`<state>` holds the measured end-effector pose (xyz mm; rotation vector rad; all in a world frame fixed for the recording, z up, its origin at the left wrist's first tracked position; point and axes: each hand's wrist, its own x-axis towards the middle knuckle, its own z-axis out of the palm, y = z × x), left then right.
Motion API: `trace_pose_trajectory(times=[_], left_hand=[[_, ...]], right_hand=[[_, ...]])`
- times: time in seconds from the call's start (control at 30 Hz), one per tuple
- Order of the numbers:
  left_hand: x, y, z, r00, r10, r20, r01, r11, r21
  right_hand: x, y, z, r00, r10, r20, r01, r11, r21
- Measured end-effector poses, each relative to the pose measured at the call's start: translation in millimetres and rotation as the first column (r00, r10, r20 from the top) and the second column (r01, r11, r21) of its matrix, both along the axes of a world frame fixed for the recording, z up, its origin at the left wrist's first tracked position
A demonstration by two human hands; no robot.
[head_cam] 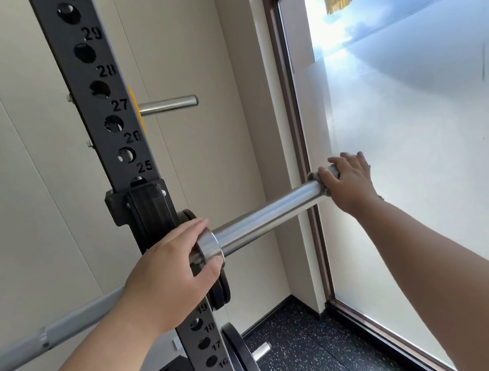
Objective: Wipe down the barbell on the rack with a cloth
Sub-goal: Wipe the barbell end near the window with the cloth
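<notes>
The barbell rests on the black rack upright (97, 88), its chrome sleeve (265, 212) pointing up and right toward the window. My left hand (168, 271) grips the sleeve's collar beside the upright. My right hand (347, 181) grips the sleeve's far end, fingers curled over it. The grey shaft (59, 331) runs off to the lower left. No cloth shows in either hand or anywhere in view.
A chrome storage peg (171, 105) sticks out of the upright above the barbell. Black weight plates (240, 356) hang low on the rack. A frosted glass window (408, 145) stands close on the right. The floor (307, 352) is dark and speckled.
</notes>
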<state>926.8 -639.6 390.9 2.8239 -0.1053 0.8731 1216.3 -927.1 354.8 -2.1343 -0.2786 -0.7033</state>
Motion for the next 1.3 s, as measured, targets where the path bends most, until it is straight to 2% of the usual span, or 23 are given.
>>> trace_pose_trajectory(times=[0.1,0.17,0.23,0.33,0.43,0.53,0.6,0.7,0.77,0.87,0.93,1.0,1.07,1.17,1.3], left_hand=[[0,-2,2,1.0,-0.009,0.012,0.009,1.0,-0.007],[-1,-1,3,0.999,-0.035,0.027,0.036,0.999,-0.009],[-2,-1,2,0.997,-0.071,0.041,0.071,0.997,0.0],[-4,-1,-1,0.991,-0.117,0.065,0.116,0.993,0.02],[-3,1,-4,0.992,-0.095,0.078,0.092,0.995,0.034],[-2,2,-3,0.997,-0.054,0.052,0.052,0.998,0.04],[-1,1,-2,0.997,-0.057,0.045,0.055,0.998,0.044],[-1,0,-1,0.997,-0.055,0.062,0.052,0.998,0.039],[-3,-1,0,0.994,-0.073,0.076,0.071,0.997,0.035],[-5,-2,-1,0.991,-0.106,0.086,0.105,0.994,0.015],[-6,-1,-2,0.988,-0.128,0.09,0.129,0.992,-0.008],[-5,0,-2,0.988,-0.122,0.091,0.124,0.992,-0.011],[-2,1,-2,0.994,-0.081,0.079,0.081,0.997,0.01],[1,1,-2,0.999,-0.031,0.037,0.029,0.999,0.039],[1,1,-1,1.0,0.01,0.014,-0.011,0.999,0.05]], right_hand=[[19,-5,9,0.994,-0.044,-0.099,0.048,0.998,0.039],[14,3,10,0.992,-0.077,-0.096,0.076,0.997,-0.013],[-6,23,3,0.997,-0.069,0.038,0.073,0.991,-0.116],[-50,50,-13,0.96,0.069,0.27,-0.017,0.982,-0.189],[-55,43,-19,0.917,0.175,0.358,-0.094,0.968,-0.232],[-33,13,-8,0.909,0.211,0.36,-0.075,0.931,-0.357],[-12,-6,-4,0.915,0.17,0.365,0.044,0.859,-0.51],[16,-27,-2,0.979,0.038,0.198,0.092,0.789,-0.608],[27,-34,4,0.996,0.006,0.092,0.044,0.845,-0.533],[21,-34,20,0.998,-0.01,-0.067,-0.005,0.974,-0.227],[15,-28,20,0.993,-0.027,-0.116,0.016,0.996,-0.09],[13,-19,10,0.995,-0.07,-0.069,0.06,0.989,-0.132],[13,-9,-2,0.997,-0.073,0.039,0.081,0.962,-0.261],[-9,11,-9,0.986,0.032,0.162,0.029,0.93,-0.365],[-50,26,-4,0.914,0.19,0.359,-0.025,0.909,-0.416]])
